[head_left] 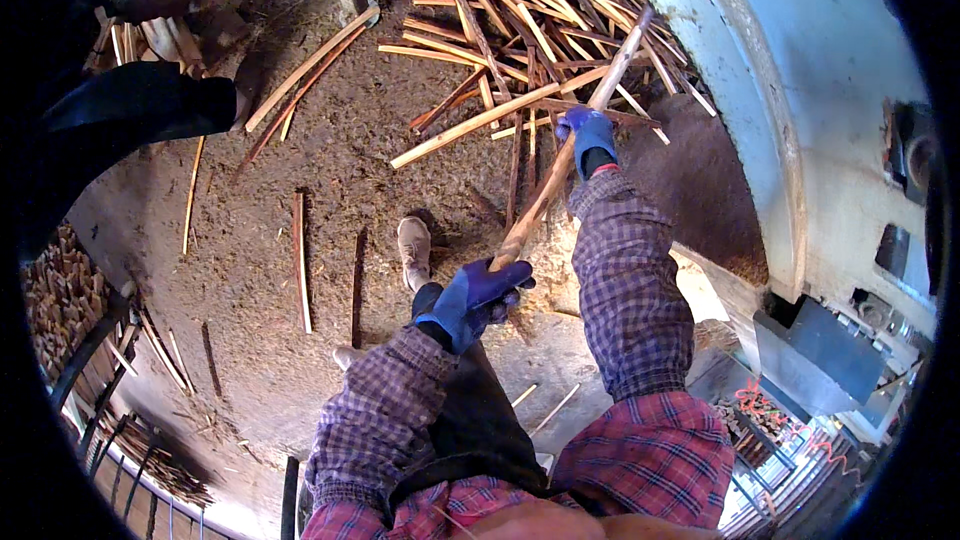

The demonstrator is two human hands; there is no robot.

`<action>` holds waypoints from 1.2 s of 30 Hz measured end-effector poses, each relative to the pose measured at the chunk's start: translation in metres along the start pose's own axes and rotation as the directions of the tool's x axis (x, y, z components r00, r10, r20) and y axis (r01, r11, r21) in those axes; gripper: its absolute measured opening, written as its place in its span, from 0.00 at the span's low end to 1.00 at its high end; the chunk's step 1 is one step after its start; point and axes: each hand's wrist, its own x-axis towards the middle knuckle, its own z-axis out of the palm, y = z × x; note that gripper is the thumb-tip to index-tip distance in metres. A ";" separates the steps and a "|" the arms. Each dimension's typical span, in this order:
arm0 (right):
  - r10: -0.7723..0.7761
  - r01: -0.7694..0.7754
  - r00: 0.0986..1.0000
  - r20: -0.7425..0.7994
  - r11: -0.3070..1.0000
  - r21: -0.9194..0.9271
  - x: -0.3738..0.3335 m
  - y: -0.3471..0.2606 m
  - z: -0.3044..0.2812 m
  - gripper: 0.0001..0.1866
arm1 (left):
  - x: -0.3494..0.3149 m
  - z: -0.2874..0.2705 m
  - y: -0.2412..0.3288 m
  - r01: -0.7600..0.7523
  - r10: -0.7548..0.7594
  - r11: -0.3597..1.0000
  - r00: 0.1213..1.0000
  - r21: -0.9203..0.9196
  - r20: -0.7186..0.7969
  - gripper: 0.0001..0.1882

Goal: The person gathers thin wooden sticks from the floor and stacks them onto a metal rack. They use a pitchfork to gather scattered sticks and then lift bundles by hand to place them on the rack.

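A long wooden pole [548, 190] slants up and to the right in front of me, its far end over a heap of sawn wood strips [540, 20]. My right hand [588, 130], in a blue and purple glove, is closed around its middle. My left hand [476, 300], gloved alike, is closed at the pole's near end, its fingers curled and partly hidden. Checked sleeve covers reach down both forearms. A loose pale strip [475, 124] lies across the near side of the heap.
A large pale-blue machine [800, 120] stands on the right, with dark sawdust [700, 175] at its base. Another person's dark-trousered leg [150, 110] is at the left. Scattered strips [302, 260] lie on the dusty floor. Stacked wood [65, 300] sits at the left rim behind metal bars.
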 end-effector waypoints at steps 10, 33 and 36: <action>0.048 -0.048 0.998 -0.043 0.999 -0.008 -0.146 0.030 0.017 0.08 | -0.082 -0.014 -0.105 0.037 -0.029 0.995 0.996 0.097 -0.080 0.15; 0.210 -0.223 0.969 0.133 0.970 0.096 -0.325 0.078 0.076 0.07 | -0.250 -0.084 -0.170 0.176 -0.169 0.984 0.974 0.036 -0.154 0.16; 0.284 -0.312 0.932 0.227 0.945 0.097 -0.248 0.058 0.045 0.10 | -0.254 -0.078 -0.149 0.126 -0.119 0.989 0.989 0.075 -0.092 0.14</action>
